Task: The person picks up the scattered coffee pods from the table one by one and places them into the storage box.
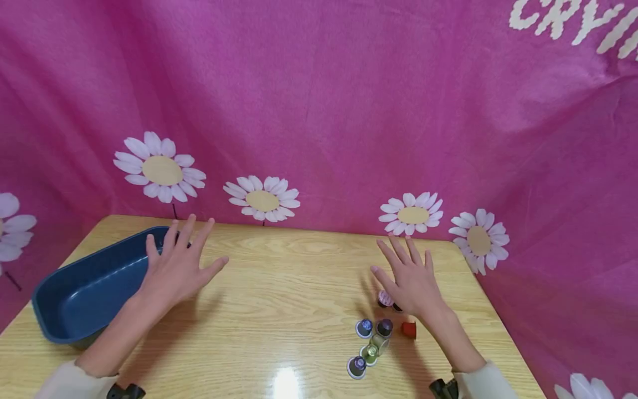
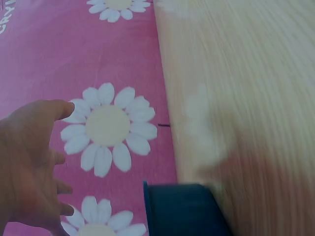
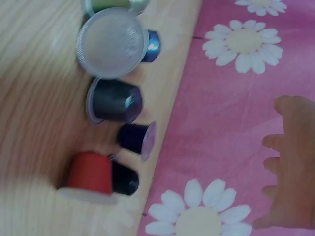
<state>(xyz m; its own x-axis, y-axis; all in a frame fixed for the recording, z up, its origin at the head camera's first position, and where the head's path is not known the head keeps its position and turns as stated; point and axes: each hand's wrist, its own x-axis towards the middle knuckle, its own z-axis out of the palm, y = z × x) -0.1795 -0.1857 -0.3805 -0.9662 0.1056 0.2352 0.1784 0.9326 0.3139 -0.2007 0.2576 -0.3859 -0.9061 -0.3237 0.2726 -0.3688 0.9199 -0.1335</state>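
My left hand [image 1: 174, 271], fingers spread, is held over the table beside the right rim of a dark blue basin [image 1: 94, 280]. Spread fingers also show on my right hand [image 1: 411, 280], which hovers above several small coffee capsules at the table's right side. Nothing is in either hand. Among the capsules are a red capsule [image 1: 409, 330], a blue capsule [image 1: 364, 328], a green capsule [image 1: 369, 353] and a dark purple capsule [image 1: 356, 367]. A pink-lidded capsule [image 1: 385, 298] lies just under the right hand. In the right wrist view a black capsule [image 3: 125, 178] touches the red one.
The wooden table [image 1: 279, 288] fills the lower half of the head view. A pink cloth [image 1: 319, 111] with white daisies hangs behind it and at both sides. The basin stands at the table's left edge.
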